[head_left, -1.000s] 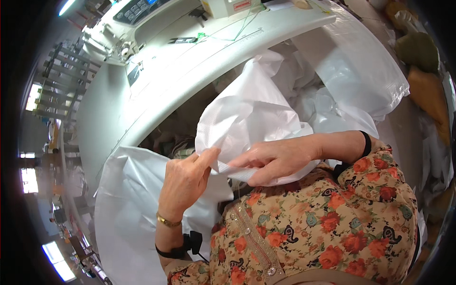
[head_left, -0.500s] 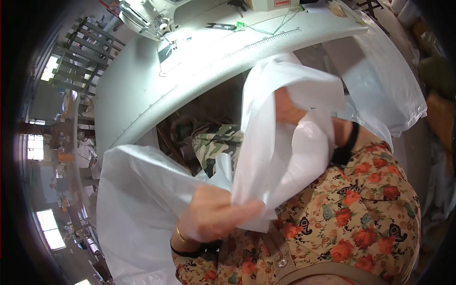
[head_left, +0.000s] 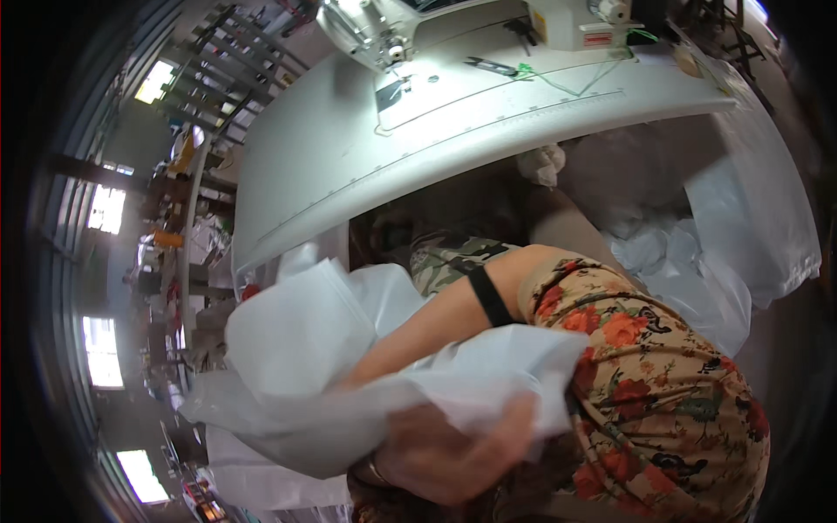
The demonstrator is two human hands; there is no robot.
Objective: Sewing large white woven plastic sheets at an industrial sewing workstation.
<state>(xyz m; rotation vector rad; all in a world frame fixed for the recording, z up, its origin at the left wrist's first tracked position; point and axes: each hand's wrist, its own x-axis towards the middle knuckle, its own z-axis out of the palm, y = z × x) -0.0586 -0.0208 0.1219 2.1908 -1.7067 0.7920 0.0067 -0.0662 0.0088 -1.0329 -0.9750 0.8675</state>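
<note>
A large, thin white plastic sheet with a slight sheen lies bunched across my lap and left side. My left hand, blurred by motion, has its fingers curled at the near edge of the sheet. My right forearm, with a black band near the elbow, reaches across to the left and goes in behind a fold of the sheet. My right hand is hidden there, so its fingers do not show. One end of the sheet drapes over my right forearm towards my flowered top.
A sewing machine stands on a white table with a ruler along its front edge. Thread snips and green thread lie on top. Clear plastic sheeting hangs at the right. Camouflage fabric shows below the table edge.
My right arm has swung from the upper right down and left, carrying the sheet along. My left hand has shifted right and lower. The view has tilted, bringing more of the machine in.
</note>
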